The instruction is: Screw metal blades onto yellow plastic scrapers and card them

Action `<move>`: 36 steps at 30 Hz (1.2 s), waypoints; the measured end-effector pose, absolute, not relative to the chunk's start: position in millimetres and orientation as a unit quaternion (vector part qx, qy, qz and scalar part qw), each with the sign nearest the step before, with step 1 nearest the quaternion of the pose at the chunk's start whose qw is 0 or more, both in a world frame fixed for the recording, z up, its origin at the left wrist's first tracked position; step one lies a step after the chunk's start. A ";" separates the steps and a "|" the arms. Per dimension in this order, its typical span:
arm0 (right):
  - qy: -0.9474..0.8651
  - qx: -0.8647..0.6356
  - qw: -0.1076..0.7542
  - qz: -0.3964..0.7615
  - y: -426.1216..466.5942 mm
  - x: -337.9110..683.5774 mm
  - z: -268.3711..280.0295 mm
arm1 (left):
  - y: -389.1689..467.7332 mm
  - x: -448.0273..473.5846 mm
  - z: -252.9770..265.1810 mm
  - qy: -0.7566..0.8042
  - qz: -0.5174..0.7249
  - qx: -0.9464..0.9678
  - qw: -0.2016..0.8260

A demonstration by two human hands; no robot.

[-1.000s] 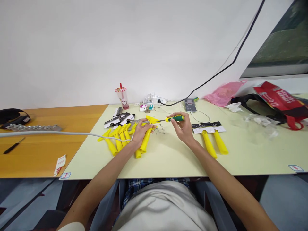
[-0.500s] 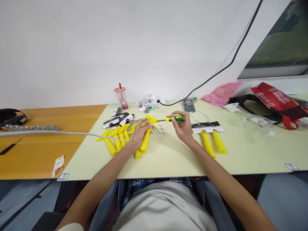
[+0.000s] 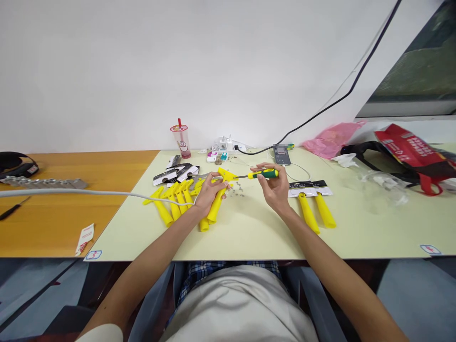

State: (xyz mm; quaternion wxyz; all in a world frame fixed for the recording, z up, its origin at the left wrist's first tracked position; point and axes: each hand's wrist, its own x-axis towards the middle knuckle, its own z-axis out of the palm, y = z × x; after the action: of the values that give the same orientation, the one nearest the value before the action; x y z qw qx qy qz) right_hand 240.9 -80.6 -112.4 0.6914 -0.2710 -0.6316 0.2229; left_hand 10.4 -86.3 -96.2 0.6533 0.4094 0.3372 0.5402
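Note:
My left hand [image 3: 208,194] is closed around a yellow plastic scraper handle [image 3: 216,207], its wide head tilted up to the right. In my right hand [image 3: 276,190] is a green and yellow screwdriver [image 3: 264,174], gripped by the fingertips and held nearly level. The screwdriver's tip meets the head of the handle; a screw there is too small to make out. Under and left of my left hand lie several more yellow handles [image 3: 164,212]. Small loose screws [image 3: 237,190] are scattered on the table just behind the held handle.
Black and white cards [image 3: 183,172] lie behind the handles. Two yellow handles [image 3: 325,211] on a card are at the right. A cup with a straw [image 3: 182,142], a phone [image 3: 281,155] and a power strip [image 3: 223,144] stand near the wall. A white cable [image 3: 107,194] crosses from the left to my left wrist.
The view has shifted slightly. My right hand and the screwdriver are a little farther right, with the tip still at the handle's head. Both hands keep their hold.

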 end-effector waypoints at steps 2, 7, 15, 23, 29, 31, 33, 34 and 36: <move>-0.615 -0.283 0.703 0.219 -80.7 239.5 -111.4 | -86.3 10.1 -96.0 0.332 0.542 0.413 0.652; -0.582 -0.292 0.732 0.202 -75.1 239.7 -112.7 | -86.2 11.1 -98.1 0.326 0.535 0.418 0.658; -0.615 -0.345 0.664 0.250 -70.6 246.0 -119.2 | -86.5 14.0 -104.2 0.348 0.534 0.393 0.663; -0.613 -0.334 0.669 0.256 -67.7 245.2 -119.1 | -83.9 10.8 -101.5 0.345 0.549 0.395 0.651; -0.653 -0.293 0.649 0.258 -77.9 241.7 -114.4 | -82.1 9.4 -102.5 0.359 0.542 0.396 0.649; -0.659 -0.294 0.647 0.248 -79.3 242.3 -113.5 | -82.0 10.0 -103.8 0.361 0.538 0.402 0.647; -0.660 -0.289 0.650 0.239 -78.9 243.4 -113.2 | -82.6 10.7 -104.7 0.361 0.536 0.409 0.644; -0.662 -0.283 0.652 0.237 -78.4 244.0 -113.2 | -83.0 10.9 -105.0 0.360 0.535 0.414 0.642; -0.666 -0.269 0.656 0.233 -77.7 244.7 -113.3 | -84.0 11.1 -104.9 0.358 0.531 0.424 0.641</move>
State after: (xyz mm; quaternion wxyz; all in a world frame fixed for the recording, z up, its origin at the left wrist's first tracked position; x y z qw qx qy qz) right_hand 244.7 -77.7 -113.3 0.6560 -0.2687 -0.6657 0.2331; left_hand 11.1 -84.0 -104.9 0.6408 0.4243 0.3576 0.5305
